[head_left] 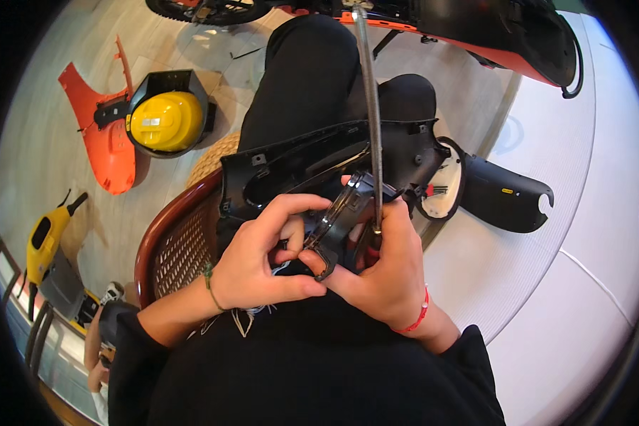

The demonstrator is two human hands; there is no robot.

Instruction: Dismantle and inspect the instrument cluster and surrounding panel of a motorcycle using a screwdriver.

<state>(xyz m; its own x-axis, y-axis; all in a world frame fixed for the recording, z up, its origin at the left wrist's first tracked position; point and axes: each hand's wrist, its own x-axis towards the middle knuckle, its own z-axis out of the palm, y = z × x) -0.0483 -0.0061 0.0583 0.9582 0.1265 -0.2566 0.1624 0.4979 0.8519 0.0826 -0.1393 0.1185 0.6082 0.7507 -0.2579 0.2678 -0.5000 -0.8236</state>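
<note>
In front of my body, both hands hold a small black plastic housing (334,231) with a glossy strip along one edge. My left hand (252,259) curls round its left side, index fingertip and thumb close to it. My right hand (387,277) grips its lower right side, the thumb pressed against a curved lip. A long metal shaft (370,106), like a screwdriver's, rises from the right hand; its handle is mostly hidden in my fingers. Across my lap lies a large black plastic panel (263,181). Thin wires (245,323) hang below my left hand.
A white table (504,284) at right bears a black cover (508,195) and a round cream dish (444,192). An orange panel (96,106) and a yellow rounded part (167,121) lie left. Yellow-grey equipment (50,241), another person's arm (94,355) and an orange-black vehicle (490,42) surround me.
</note>
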